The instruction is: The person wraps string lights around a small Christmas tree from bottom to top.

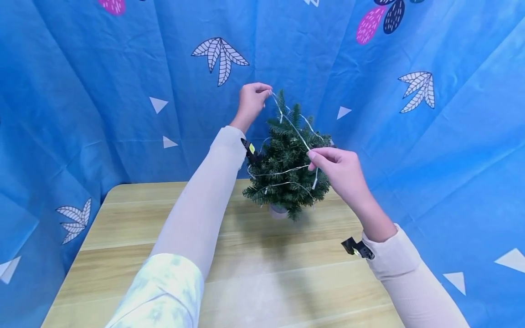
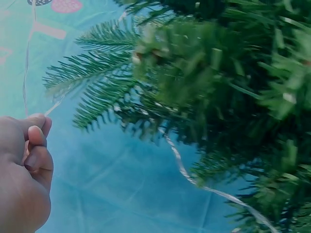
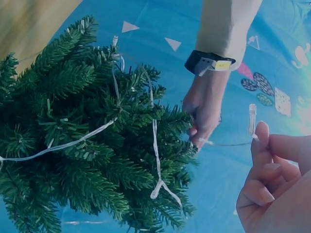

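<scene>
A small artificial Christmas tree [image 1: 283,155] with dark green needles stands upright on the table, wound with a clear string of lights [image 1: 298,132]. At the tree's top left, my left hand [image 1: 251,101] pinches the light string between thumb and fingers. My right hand [image 1: 342,171] pinches another stretch of it in front of the tree's right side, and the wire runs taut between both hands. In the right wrist view a small clear bulb [image 3: 252,119] sticks up by the right fingertips. Other lengths of the string [image 2: 184,170] lie across the branches; part is hidden among the needles.
The tree's pale base [image 1: 278,211] sits near the back of a light wooden table [image 1: 254,282]. A blue curtain [image 1: 123,91] with printed leaves and triangles hangs close behind and at both sides. Black wrist cameras [image 1: 357,248] are strapped over the sleeves.
</scene>
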The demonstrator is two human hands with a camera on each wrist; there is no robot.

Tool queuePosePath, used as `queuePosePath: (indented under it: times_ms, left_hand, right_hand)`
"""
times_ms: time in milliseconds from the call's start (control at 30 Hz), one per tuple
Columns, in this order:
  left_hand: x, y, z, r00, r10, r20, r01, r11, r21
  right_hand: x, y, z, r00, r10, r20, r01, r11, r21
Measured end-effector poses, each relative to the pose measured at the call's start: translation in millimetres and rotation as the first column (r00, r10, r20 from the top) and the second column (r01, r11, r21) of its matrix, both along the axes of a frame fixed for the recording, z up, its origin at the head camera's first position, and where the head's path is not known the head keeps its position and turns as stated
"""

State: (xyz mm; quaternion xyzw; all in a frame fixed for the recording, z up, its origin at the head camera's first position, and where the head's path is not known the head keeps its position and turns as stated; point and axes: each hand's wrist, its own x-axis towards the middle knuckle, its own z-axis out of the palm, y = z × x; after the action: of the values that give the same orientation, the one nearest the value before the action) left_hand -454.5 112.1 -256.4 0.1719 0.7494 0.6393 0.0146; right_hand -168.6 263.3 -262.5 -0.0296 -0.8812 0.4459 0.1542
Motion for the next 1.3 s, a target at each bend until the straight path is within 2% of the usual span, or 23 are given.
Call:
queuePosePath:
  times_ms: [133,267,433,567,667,767,933,1033,1100,1167,1233,1267,1300]
  left_hand:
    - [4.0,-6.9,-15.5,1.0,-0.009,0.027,0.008,1.0,0.028]
    - [11.4,-14.5,-32.7,1.0,-0.013,0.006,0.013,1.0,0.017]
    - [24.9,-23.6,-49.2,0.998,-0.028,-0.061,0.028,1.0,0.004]
    - [39.8,-31.2,-57.1,0.991,-0.048,-0.125,0.04,0.997,-0.059]
    - [51.5,-37.0,-61.9,0.981,-0.067,-0.182,0.045,0.991,-0.123]
    - [62.3,-42.1,-66.4,0.962,-0.09,-0.257,0.043,0.982,-0.182]
    - [80.0,-48.9,-72.8,0.917,-0.135,-0.374,0.025,0.958,-0.285]
    - [90.3,-55.5,-73.4,0.889,-0.134,-0.437,-0.021,0.943,-0.331]
    - [99.2,-58.7,-70.0,0.851,-0.126,-0.51,-0.068,0.936,-0.345]
    - [111.8,-58.5,-62.0,0.796,-0.135,-0.59,-0.097,0.934,-0.344]
    - [125.9,-53.0,-52.2,0.734,-0.169,-0.657,-0.094,0.934,-0.346]
    - [133.4,-48.6,-46.9,0.708,-0.196,-0.678,-0.08,0.932,-0.354]
    - [140.1,-43.5,-42.3,0.69,-0.226,-0.688,-0.062,0.928,-0.367]
  right_hand:
    - [2.6,-1.0,-0.7,1.0,0.007,0.018,-0.007,1.0,0.005]
    - [7.9,0.8,-0.5,1.0,0.002,0.031,-0.002,1.0,0.022]
    - [17.6,6.0,-1.2,0.998,-0.028,0.056,0.025,0.998,0.055]
    - [25.6,14.9,-0.6,0.997,-0.048,0.066,0.043,0.997,0.069]
    - [29.4,23.9,1.5,0.997,-0.063,0.045,0.059,0.994,0.097]
    - [31.0,32.3,4.4,0.996,-0.088,0.017,0.085,0.988,0.126]
    - [32.1,43.0,8.3,0.992,-0.126,-0.021,0.128,0.979,0.157]
    - [32.9,45.2,10.8,0.991,-0.132,-0.035,0.136,0.976,0.169]
    - [33.4,45.5,12.6,0.991,-0.131,-0.042,0.136,0.975,0.177]
    - [33.4,45.5,14.4,0.991,-0.126,-0.045,0.132,0.973,0.187]
    - [32.9,46.0,16.8,0.992,-0.116,-0.045,0.122,0.972,0.201]
    - [32.6,46.0,18.3,0.993,-0.111,-0.046,0.118,0.971,0.207]
    - [32.1,45.8,19.9,0.993,-0.106,-0.049,0.114,0.97,0.215]
